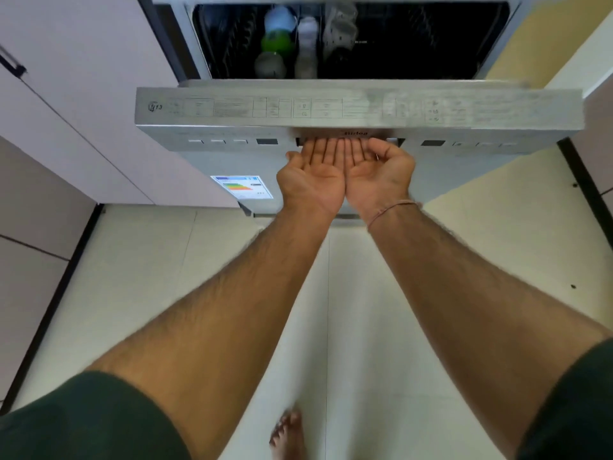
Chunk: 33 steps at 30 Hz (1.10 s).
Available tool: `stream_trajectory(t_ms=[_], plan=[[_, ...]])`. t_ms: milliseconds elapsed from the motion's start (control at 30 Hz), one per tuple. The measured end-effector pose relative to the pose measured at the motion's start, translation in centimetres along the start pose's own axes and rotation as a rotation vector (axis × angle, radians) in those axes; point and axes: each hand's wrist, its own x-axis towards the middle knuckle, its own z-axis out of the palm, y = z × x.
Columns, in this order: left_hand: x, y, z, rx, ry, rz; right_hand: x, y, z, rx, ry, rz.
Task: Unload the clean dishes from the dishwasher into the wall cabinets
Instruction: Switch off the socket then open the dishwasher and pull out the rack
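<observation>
The stainless dishwasher door (232, 109) hangs partly open, its top edge tilted towards me. Both my hands are palm up at the door's handle recess (396, 142), side by side. My left hand (311, 180) and my right hand (381, 172) have their fingers hooked into the recess, with the fingertips hidden inside it. Through the gap above the door I see the dark rack with a pale blue cup (279, 19), a green cup (277, 44), a white cup (307, 31) and a clear glass piece (340, 24), all blurred.
Lilac cabinet fronts (83, 104) stand close on the left of the dishwasher. An energy label (243, 186) is stuck on the door's front. Pale floor tiles (199, 260) lie below, with my bare foot (288, 433) on them. A yellow wall (544, 38) is at the right.
</observation>
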Motion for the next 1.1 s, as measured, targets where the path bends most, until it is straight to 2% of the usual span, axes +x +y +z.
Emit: stream_trajectory(t_ms=[300,633,800,900,967,1033,1100], plan=[[-5.5,-0.9,-7.6,-0.021,-0.004,0.023,-6.2,2.3,-7.1,0.019,0.024,0.021],[-9.0,-1.5,-17.7,-0.053,0.033,-0.056,-10.6,5.4,-16.5,0.112,0.053,-0.014],[-10.9,-1.5,-22.0,-0.056,0.043,-0.049,-13.4,6.2,-20.1,0.028,0.038,-0.023],[-12.5,-1.6,-23.6,0.054,0.028,-0.041,-14.9,6.8,-21.6,-0.178,-0.003,-0.065],[-13.2,-2.0,-24.0,0.18,0.074,0.007,-15.5,7.4,-22.4,-0.283,0.008,-0.119],[-13.5,-2.7,-24.2,0.337,0.137,0.073,-15.4,8.3,-23.5,-0.324,0.072,-0.102],[-14.1,-3.5,-24.6,0.426,0.179,0.064,-15.4,9.1,-24.7,-0.323,0.129,-0.08]])
